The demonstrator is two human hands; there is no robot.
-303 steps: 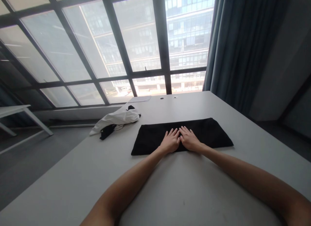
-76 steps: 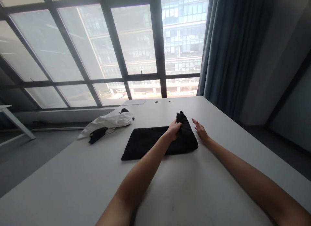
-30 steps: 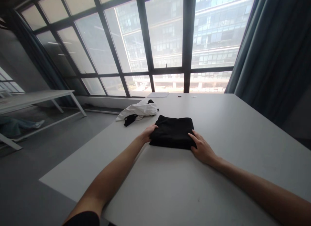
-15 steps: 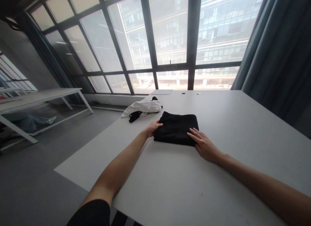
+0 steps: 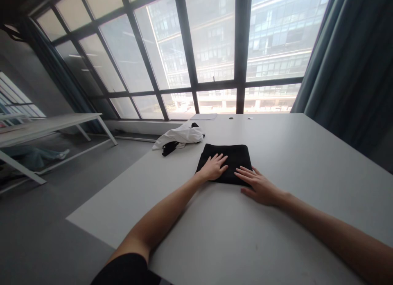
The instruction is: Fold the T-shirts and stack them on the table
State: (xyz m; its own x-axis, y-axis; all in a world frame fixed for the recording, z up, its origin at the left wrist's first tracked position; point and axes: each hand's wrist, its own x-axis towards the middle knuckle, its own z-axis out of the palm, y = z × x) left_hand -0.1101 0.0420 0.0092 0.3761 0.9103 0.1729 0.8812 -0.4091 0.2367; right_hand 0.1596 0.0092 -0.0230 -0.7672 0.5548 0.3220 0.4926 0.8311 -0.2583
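Left hand (image 5: 213, 167) and right hand (image 5: 258, 187), grips spread and empty, rest on the black, folded, rectangular fabric (image 5: 237, 155); smoothing seems underway; next likely needs even pressure.

Looks like an office or some kind of shared workroom, can't tell which, going by the big plain white table (image 5: 215, 236) up front and the other long table (image 5: 52, 123) on straight white legs off to the left. There's a huge wall of dark-framed windows (image 5: 211, 35) facing a glassy multi-storey building (image 5: 276, 43), plus a long blue-grey curtain (image 5: 344, 72) and smooth grey floor (image 5: 37, 223).
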